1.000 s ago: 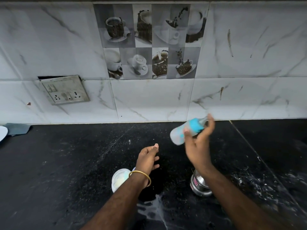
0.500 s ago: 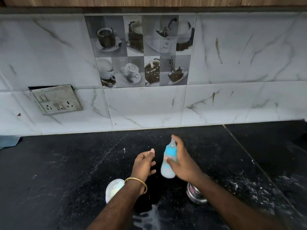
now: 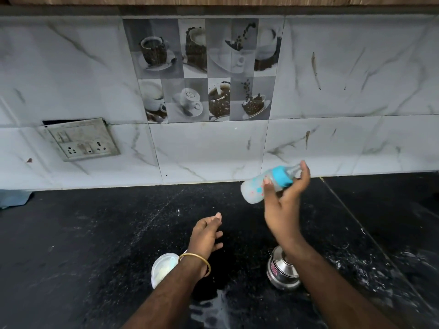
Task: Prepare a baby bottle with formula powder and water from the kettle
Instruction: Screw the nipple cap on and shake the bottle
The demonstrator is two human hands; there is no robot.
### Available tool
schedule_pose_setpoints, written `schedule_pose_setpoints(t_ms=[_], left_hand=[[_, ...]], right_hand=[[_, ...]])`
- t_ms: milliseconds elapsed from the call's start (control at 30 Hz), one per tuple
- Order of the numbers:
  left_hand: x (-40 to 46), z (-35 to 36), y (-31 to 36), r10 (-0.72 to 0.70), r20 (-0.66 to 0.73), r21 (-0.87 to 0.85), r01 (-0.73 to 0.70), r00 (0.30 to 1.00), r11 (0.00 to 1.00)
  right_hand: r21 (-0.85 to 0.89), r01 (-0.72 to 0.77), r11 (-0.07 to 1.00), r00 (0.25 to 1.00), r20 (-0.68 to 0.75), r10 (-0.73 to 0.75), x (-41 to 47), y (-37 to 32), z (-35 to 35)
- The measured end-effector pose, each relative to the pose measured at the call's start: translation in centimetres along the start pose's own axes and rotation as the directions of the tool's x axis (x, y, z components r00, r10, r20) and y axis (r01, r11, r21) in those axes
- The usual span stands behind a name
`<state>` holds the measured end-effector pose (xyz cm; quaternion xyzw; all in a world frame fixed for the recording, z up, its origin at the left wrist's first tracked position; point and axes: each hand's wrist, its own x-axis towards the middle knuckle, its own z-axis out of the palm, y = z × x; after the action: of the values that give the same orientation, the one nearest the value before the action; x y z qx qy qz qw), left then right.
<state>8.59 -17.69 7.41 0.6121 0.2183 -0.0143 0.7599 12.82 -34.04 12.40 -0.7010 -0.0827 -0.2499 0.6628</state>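
A: Right hand (image 3: 283, 205), centre right of frame — status?
B: Raised above the black tabletop (image 3: 83, 245), fingers closed round the baby bottle (image 3: 266, 184). Bottle tilted near horizontal, base lower left, blue collar and clear cap upper right. Milky white contents inside; level unreadable, blurred.
A: Left hand (image 3: 205, 236)?
B: Lower centre, fingers loosely spread, holding nothing. Gold bangle (image 3: 194, 260) on wrist.
A: Other containers?
B: Clear plastic container (image 3: 162, 269) just behind the left wrist, pale powder in it. Small steel kettle (image 3: 281, 273) under the right forearm, lid on, contents hidden. White liquid spill (image 3: 211, 307) at bottom centre
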Motion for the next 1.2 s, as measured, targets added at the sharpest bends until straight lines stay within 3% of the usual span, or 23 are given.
schedule_pose_setpoints(t_ms=[67,133,167,200,267,333,400,467,500,567,600,667,733,800,833,867,933,1000,1033,1067,1133,1167,1200], left_hand=[[-0.2,0.0,0.0,0.000,0.004,0.001,0.000,1.000,1.000],[-0.1,0.0,0.0,0.001,0.003,-0.001,-0.001,1.000,1.000],[-0.1,0.1,0.1,0.003,0.006,-0.003,-0.003,1.000,1.000],[-0.1,0.1,0.2,0.009,0.009,-0.006,-0.009,1.000,1.000],[0.2,0.0,0.3,0.009,0.001,-0.006,-0.009,1.000,1.000],[0.2,-0.1,0.3,0.007,-0.003,-0.007,-0.007,1.000,1.000],[-0.1,-0.1,0.2,0.010,0.001,0.000,-0.010,1.000,1.000],[-0.1,-0.1,0.2,0.010,0.004,0.001,-0.010,1.000,1.000],[-0.2,0.0,0.2,0.011,0.009,0.000,-0.011,1.000,1.000],[-0.1,0.0,0.4,0.021,0.014,0.004,-0.021,1.000,1.000],[-0.1,-0.1,0.4,0.024,0.011,0.012,-0.024,1.000,1.000],[0.0,-0.1,0.4,0.027,0.001,0.030,-0.027,1.000,0.999],[-0.1,0.0,0.3,0.025,-0.005,0.039,-0.025,1.000,0.999],[-0.3,0.1,0.3,0.028,-0.006,0.040,-0.028,1.000,0.999],[-0.3,0.0,0.2,0.030,-0.006,0.040,-0.030,1.000,0.999],[-0.3,0.0,0.3,0.032,-0.005,0.036,-0.031,0.999,0.999],[-0.2,-0.2,0.4,0.035,-0.004,0.037,-0.034,0.999,0.999],[-0.3,-0.3,0.4,0.027,-0.006,0.035,-0.027,1.000,0.999],[-0.4,-0.3,0.4,0.023,-0.005,0.032,-0.023,1.000,0.999],[-0.5,-0.2,0.4,0.020,-0.001,0.030,-0.020,1.000,0.999],[-0.5,-0.2,0.4,0.015,0.005,0.025,-0.015,1.000,1.000],[-0.5,-0.1,0.4,0.014,0.007,0.023,-0.014,1.000,1.000],[-0.6,-0.1,0.5,0.015,0.010,0.022,-0.015,1.000,1.000]], right_hand=[[-0.276,0.051,0.960,0.974,0.225,0.012,-1.0,1.2,-0.2],[-0.503,0.070,0.861,0.802,0.542,0.252,-2.6,2.9,-0.7],[-0.508,0.060,0.859,0.775,0.566,0.280,-2.7,3.1,-1.0],[-0.430,0.046,0.901,0.820,0.531,0.212,-2.5,2.8,-1.0],[-0.137,-0.040,0.990,0.961,0.265,0.076,-1.2,1.4,-0.6],[-0.004,-0.015,1.000,0.999,0.042,0.016,-0.9,0.9,-0.2],[-0.244,-0.011,0.970,0.979,0.195,0.060,-1.6,1.8,-0.1],[-0.510,-0.015,0.860,0.816,0.491,0.305,-2.9,3.5,-0.2],[-0.533,-0.016,0.846,0.767,0.536,0.352,-3.2,3.7,-0.4],[-0.358,-0.026,0.933,0.874,0.446,0.195,-2.1,2.6,-0.3],[-0.219,-0.056,0.974,0.948,0.296,0.121,-1.2,1.8,-0.3],[-0.060,-0.046,0.997,0.999,0.025,0.047,-0.3,0.6,-0.3],[-0.263,-0.017,0.965,0.995,0.089,0.041,-0.8,0.8,-0.1],[-0.512,0.002,0.859,0.883,0.405,0.240,-2.6,2.7,0.1],[-0.541,-0.010,0.841,0.829,0.465,0.309,-3.2,3.2,0.0],[-0.496,-0.026,0.868,0.846,0.451,0.283,-3.2,3.1,0.0],[-0.251,-0.096,0.963,0.970,0.194,0.147,-1.4,2.3,0.0],[-0.092,-0.040,0.995,0.999,-0.018,0.038,-0.2,1.3,-0.2],[-0.182,-0.005,0.983,0.999,0.031,0.011,-0.1,1.0,-0.3],[-0.347,0.042,0.937,0.979,0.201,0.031,-0.4,1.0,-0.4],[-0.623,0.155,0.767,0.772,0.561,0.299,-1.9,1.9,-0.4],[-0.659,0.173,0.732,0.707,0.601,0.374,-2.2,2.4,-0.8],[-0.626,0.147,0.766,0.734,0.588,0.339,-2.0,2.5,-0.9]])
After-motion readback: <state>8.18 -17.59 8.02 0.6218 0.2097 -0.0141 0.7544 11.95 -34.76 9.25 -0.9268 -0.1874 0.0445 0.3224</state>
